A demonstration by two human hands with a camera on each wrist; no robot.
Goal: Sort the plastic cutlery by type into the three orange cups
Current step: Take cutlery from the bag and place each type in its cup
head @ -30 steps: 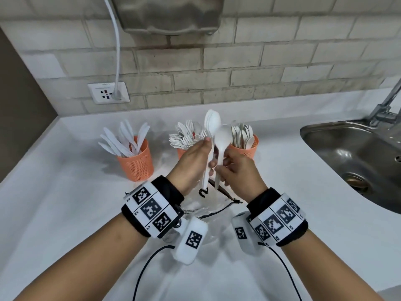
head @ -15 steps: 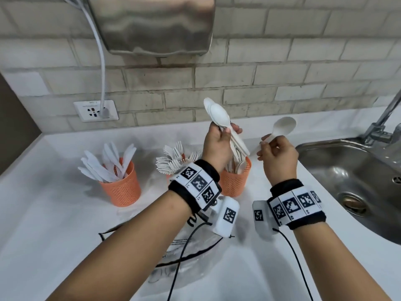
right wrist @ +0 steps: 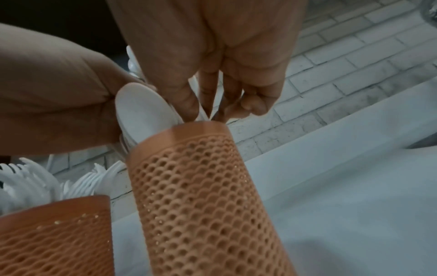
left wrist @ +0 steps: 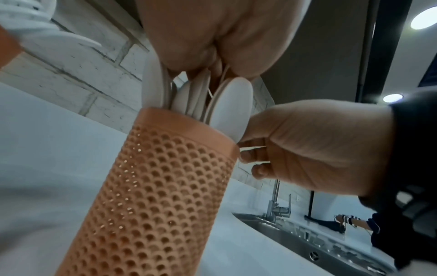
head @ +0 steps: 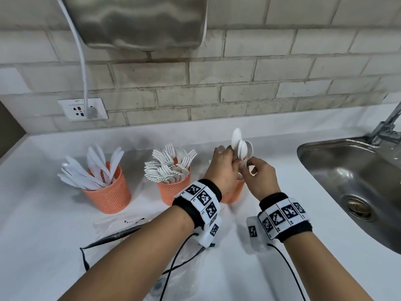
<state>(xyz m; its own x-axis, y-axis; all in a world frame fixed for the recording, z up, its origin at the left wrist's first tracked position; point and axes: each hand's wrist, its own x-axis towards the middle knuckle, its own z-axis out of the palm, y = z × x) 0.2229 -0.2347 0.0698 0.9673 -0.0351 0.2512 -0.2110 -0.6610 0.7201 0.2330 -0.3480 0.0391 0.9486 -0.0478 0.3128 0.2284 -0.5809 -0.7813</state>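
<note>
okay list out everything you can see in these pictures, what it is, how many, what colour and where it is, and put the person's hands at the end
Cups: three, orange mesh, in a row on the counter.
Knives: a bunch, white, in the left cup.
Forks: a bunch, white, in the middle cup.
Spoons: several, white, in and above the right cup, held by both hands.
Counter: one, white.
Plastic bag: one, clear, on the counter near the arms.
Sink: one, steel, at right, with a tap.
Socket: one, white, on the brick wall, cable plugged in.
Metal box: one, steel, on the wall above.
Left hand: grips spoons over the right cup.
Right hand: pinches a spoon handle.
</note>
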